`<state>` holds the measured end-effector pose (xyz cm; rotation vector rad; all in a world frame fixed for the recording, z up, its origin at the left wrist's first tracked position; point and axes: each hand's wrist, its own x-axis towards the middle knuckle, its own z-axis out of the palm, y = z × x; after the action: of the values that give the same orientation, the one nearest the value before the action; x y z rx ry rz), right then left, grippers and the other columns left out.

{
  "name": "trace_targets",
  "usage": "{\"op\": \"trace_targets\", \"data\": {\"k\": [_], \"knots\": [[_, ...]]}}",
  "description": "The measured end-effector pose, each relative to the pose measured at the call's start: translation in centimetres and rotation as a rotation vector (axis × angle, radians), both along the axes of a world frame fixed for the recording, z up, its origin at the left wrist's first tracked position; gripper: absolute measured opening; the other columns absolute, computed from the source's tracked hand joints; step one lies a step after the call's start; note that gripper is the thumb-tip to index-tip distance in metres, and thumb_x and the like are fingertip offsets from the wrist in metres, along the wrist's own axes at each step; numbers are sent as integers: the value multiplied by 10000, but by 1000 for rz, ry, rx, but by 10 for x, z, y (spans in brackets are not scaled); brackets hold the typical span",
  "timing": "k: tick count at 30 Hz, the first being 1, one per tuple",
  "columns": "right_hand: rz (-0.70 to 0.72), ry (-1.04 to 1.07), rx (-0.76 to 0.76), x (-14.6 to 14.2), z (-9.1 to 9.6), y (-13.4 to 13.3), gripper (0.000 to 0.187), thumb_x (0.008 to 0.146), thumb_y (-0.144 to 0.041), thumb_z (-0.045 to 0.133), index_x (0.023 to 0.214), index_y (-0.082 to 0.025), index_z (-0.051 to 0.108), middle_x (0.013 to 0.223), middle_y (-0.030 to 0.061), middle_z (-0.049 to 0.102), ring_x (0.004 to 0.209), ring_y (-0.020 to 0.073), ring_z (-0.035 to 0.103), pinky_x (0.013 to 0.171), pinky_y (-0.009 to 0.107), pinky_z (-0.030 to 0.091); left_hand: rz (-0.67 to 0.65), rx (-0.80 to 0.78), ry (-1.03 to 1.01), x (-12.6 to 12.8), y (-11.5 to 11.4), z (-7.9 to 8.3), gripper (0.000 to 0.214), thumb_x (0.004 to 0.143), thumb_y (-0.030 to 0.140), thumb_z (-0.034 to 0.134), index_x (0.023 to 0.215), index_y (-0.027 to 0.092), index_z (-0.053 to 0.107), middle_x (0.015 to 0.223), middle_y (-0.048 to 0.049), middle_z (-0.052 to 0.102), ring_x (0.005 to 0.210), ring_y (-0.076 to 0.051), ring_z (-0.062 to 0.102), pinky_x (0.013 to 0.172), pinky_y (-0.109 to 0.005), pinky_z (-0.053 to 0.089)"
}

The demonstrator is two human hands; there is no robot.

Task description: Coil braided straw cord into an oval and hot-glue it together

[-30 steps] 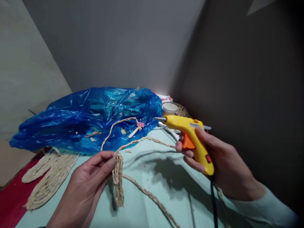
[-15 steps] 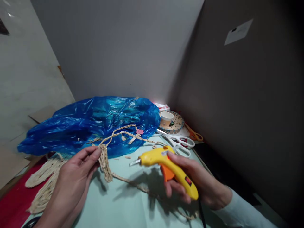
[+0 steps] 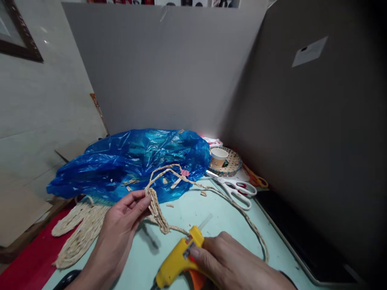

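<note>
My left hand (image 3: 121,227) pinches the top of a short folded piece of braided straw rope (image 3: 157,209) just above the pale green table (image 3: 187,209). The loose rope runs from it over the blue plastic bag (image 3: 127,161) and loops round to the right. My right hand (image 3: 229,264) is low at the bottom edge, closed on a yellow glue gun (image 3: 178,259) with an orange trigger. A clear glue stick pokes out of the gun's back end, and its nozzle points down to the left.
A flat woven straw piece (image 3: 80,227) lies left on a red surface. White-handled scissors (image 3: 234,189) lie to the right, with orange scissors (image 3: 256,179) behind. A paper cup (image 3: 218,156) stands on a round woven mat (image 3: 231,163). Grey partition boards close the back and right.
My right hand has brought the glue gun down from mid-air towards the table's front edge and turned its nozzle down-left. My left hand keeps its pinch on the braid. The view has tilted upward.
</note>
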<state>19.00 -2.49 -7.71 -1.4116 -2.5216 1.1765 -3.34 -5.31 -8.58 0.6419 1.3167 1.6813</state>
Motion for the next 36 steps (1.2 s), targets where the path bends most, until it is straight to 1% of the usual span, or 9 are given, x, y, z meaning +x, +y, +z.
{"op": "trace_targets", "data": {"k": [5,8,10,12,15,18,23,28,36], "knots": [[68,-192,293,5,3,2,412,1011,-440,345,794,-218,615,779,101,708,649,240,614,567,330,339,-61,-12,11,6,-5,0,180,696,262,865,834,224,758,815,-11,752,761,-165,698,729,-210,573],[30,34,543,13,10,11,380,1034,-375,344,827,-198,608,783,89,686,657,226,602,600,342,392,-163,-48,39,12,-12,0,162,702,287,854,829,248,761,804,-9,749,759,-173,698,711,-216,568],[39,276,773,15,16,17,236,1029,-295,422,1027,-167,621,960,102,704,844,238,623,726,359,446,-236,-84,111,17,-18,1,138,716,318,839,811,258,759,799,-14,747,763,-182,700,690,-218,567],[130,394,930,11,22,23,278,1008,-208,499,1275,-146,544,1251,116,655,1135,244,556,948,384,418,-275,-112,214,24,-23,2,147,709,356,833,785,252,762,802,-32,758,764,-200,712,667,-220,572],[324,346,966,2,24,30,364,1009,-141,502,1372,-159,487,1425,90,567,1332,223,429,1137,435,250,-271,-131,251,33,-28,3,165,650,365,854,739,253,771,769,-38,778,723,-217,738,646,-225,590],[396,294,982,-3,22,35,245,1001,-98,480,1194,-165,615,1167,65,679,1169,219,532,1154,495,177,-215,-142,229,38,-29,1,160,585,320,877,697,270,773,737,-13,780,678,-208,744,619,-213,601],[405,341,1029,2,22,35,271,973,-37,444,1004,-117,701,876,65,652,879,204,550,1080,484,280,-101,-159,316,38,-30,-3,153,555,311,865,674,267,779,720,18,786,679,-203,753,627,-202,613],[401,431,1104,5,23,29,336,1005,-42,399,953,-74,730,771,56,634,743,176,503,961,427,349,37,-149,499,38,-31,-6,120,578,338,830,673,287,777,710,49,781,636,-172,738,597,-169,601],[394,472,1146,2,14,24,199,924,-44,534,907,-44,732,699,36,609,672,162,402,804,411,351,63,-144,438,40,-31,-5,172,595,376,848,688,248,780,720,-1,804,668,-224,772,648,-235,636]]}}
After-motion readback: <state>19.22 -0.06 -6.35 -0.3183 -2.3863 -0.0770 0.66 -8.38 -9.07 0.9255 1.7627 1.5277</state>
